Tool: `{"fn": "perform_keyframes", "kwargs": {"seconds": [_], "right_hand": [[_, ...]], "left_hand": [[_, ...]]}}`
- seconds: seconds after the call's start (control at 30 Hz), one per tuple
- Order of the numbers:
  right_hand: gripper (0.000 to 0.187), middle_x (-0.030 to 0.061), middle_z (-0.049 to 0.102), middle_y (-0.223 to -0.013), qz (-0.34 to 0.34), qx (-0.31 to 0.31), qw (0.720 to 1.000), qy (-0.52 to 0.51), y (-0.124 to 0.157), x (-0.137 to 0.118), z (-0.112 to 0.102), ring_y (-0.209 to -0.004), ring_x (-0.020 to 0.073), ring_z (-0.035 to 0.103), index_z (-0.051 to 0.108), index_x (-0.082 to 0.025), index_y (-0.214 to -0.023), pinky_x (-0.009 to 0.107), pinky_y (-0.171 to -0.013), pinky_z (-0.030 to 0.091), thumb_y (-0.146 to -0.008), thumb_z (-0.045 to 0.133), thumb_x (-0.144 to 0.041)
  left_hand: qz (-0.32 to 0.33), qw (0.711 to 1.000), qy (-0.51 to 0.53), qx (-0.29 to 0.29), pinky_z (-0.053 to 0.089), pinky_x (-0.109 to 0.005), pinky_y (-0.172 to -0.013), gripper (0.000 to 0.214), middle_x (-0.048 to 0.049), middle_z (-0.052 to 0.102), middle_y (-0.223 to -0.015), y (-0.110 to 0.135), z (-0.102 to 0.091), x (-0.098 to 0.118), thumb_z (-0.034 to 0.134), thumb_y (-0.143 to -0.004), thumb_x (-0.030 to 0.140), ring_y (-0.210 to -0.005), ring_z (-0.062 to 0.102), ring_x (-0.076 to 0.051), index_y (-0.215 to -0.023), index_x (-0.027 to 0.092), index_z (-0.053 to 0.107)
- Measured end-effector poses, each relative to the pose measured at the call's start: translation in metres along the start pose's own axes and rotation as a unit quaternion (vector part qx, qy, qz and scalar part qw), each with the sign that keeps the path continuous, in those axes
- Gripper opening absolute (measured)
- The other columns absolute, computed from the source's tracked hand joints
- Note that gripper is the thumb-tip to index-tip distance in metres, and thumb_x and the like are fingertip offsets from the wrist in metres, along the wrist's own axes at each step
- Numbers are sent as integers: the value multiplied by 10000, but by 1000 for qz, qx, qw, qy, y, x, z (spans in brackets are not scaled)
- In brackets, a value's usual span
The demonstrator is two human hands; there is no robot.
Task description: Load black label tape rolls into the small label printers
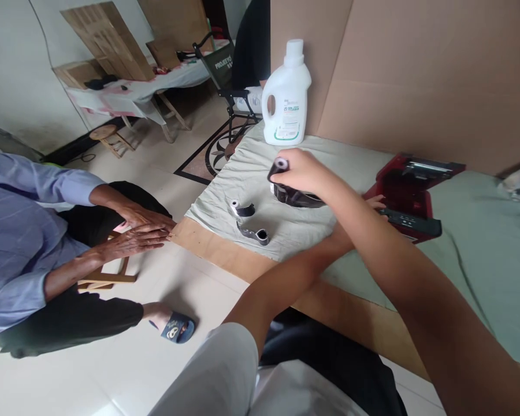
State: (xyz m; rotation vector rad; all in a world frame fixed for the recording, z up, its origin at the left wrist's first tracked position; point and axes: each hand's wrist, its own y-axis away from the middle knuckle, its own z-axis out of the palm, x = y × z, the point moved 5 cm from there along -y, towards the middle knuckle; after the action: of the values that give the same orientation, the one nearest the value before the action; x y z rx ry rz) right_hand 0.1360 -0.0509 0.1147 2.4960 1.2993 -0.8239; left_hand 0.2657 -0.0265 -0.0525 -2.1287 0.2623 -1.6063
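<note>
Head view: right hand closed around a dark roll above the cloth; left hand, part-hidden, grip undeterminable, lay at the red device; chair read "PROJEEYO", white bottle's small print illegible.

Black roll, red-and-black device

At the far side, I see a white bottle standing upright before a cardboard panel. At far left, a wooden stool stands beside a cloth-covered side table; a folding chair is positioned right of both. Nearer, on my left, a person in a blue shirt sits, wearing a dark slipper.
</note>
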Motion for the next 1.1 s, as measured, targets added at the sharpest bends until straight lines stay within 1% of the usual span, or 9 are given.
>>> {"fn": "perform_keyframes", "kwargs": {"seconds": [0.2,0.37,0.5,0.63,0.73,0.83,0.97,1.03,1.1], "right_hand": [[278,151,752,-1189,46,-114,988,95,-52,-6,93,-1023,305,725,731,-190,-1082,364,-819,550,-810,771,-224],[333,177,726,-1301,78,-152,978,119,-54,8,129,-1174,317,705,702,-196,-1193,365,-877,555,-873,766,-258],[448,220,647,-1370,48,-120,981,146,-38,2,114,-1157,335,694,607,-186,-1383,403,-868,549,-971,662,-355],[283,164,677,-1262,-28,-76,987,139,-5,-19,86,-1020,302,713,687,-218,-1255,389,-822,520,-1023,552,-309],[202,100,729,-1134,-54,-131,985,99,27,-21,80,-957,271,705,750,-240,-1111,342,-761,482,-989,620,-335],[271,70,736,-1136,-68,-157,983,63,45,-11,79,-927,251,700,761,-268,-1136,326,-734,472,-953,681,-453],[408,140,645,-1390,-11,-2,995,100,16,24,67,-1201,323,637,641,-251,-1417,376,-850,513,-1036,533,-351],[491,169,600,-1468,29,13,991,129,-11,44,70,-1325,380,554,574,-235,-1500,418,-899,519,-1019,560,-331],[440,166,656,-1391,53,-7,990,130,-33,58,78,-1271,383,586,630,-224,-1422,429,-898,521,-998,593,-335]], "left_hand": [[48,999,17,-7,394,-407,-1233,244,-152,597,-1551,3,-6,8,646,-1009,245,-1410,585,-258,-1252,234,626],[41,999,13,23,430,-377,-1193,204,-109,636,-1517,4,-10,13,654,-1003,239,-1363,604,-244,-1205,249,631],[35,999,17,13,435,-390,-1190,203,-109,632,-1520,3,-10,15,670,-989,202,-1365,606,-254,-1182,247,626],[48,999,17,16,435,-392,-1189,214,-117,637,-1513,3,-9,14,685,-978,197,-1353,618,-252,-1176,249,624],[62,998,16,28,442,-393,-1172,200,-127,651,-1494,3,-9,14,673,-984,206,-1333,629,-256,-1176,239,629],[64,997,13,42,446,-389,-1166,186,-136,659,-1482,4,-8,14,663,-990,217,-1319,637,-256,-1173,227,634],[62,998,5,29,432,-375,-1192,199,-138,644,-1503,3,-8,13,648,-1001,245,-1348,629,-235,-1196,211,638],[56,998,0,15,429,-382,-1202,224,-137,631,-1520,2,-8,12,637,-1006,275,-1366,619,-231,-1217,199,640],[49,999,-3,5,430,-392,-1206,245,-136,620,-1534,2,-9,12,631,-1006,287,-1381,608,-233,-1232,192,643]]}}
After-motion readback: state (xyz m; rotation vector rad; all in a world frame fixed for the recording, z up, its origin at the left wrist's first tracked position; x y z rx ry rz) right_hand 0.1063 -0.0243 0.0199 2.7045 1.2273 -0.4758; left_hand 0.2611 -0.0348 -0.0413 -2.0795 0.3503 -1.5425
